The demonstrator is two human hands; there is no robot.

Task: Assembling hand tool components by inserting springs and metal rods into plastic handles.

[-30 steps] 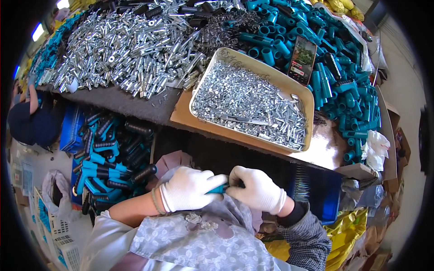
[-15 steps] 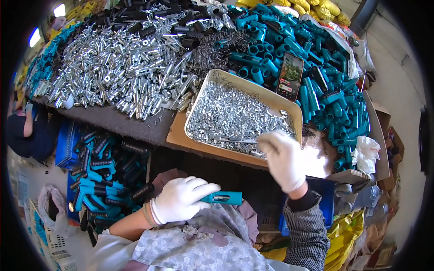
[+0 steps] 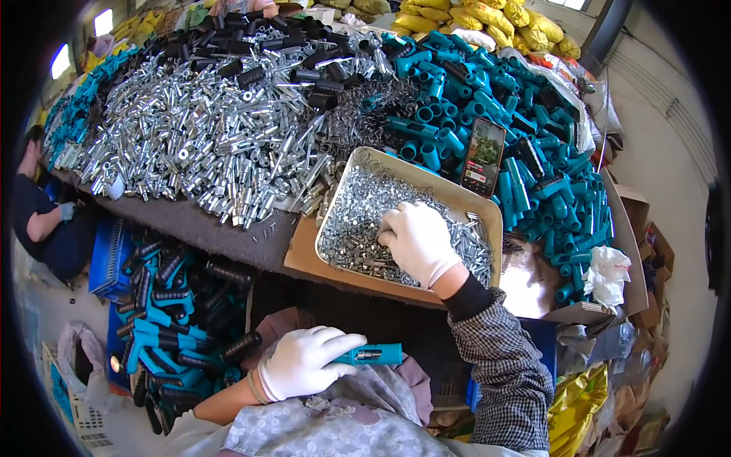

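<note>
My left hand point(image 3: 303, 362), in a white glove, is wrapped round a teal plastic tubular housing point(image 3: 384, 353) held level above my lap. Through a slot in its side a metal part shows. My right hand point(image 3: 417, 242), also gloved in white, reaches into a cream tray point(image 3: 493, 244) of small silver metal pieces point(image 3: 358, 206). Its fingers are curled together with the tips down among the pieces; whatever they pinch is hidden.
Beyond the tray lie heaps of silver metal parts point(image 3: 228, 152), dark springs point(image 3: 365, 114) and teal housings point(image 3: 552, 206). A phone point(image 3: 483, 156) leans at the tray's far edge. Black-and-teal handles point(image 3: 164, 327) fill a blue crate below left. Another person point(image 3: 46, 217) is at far left.
My right hand has moved left and down into the tray's pieces from above its right front edge. My left hand still holds the teal housing. The view has shifted slightly.
</note>
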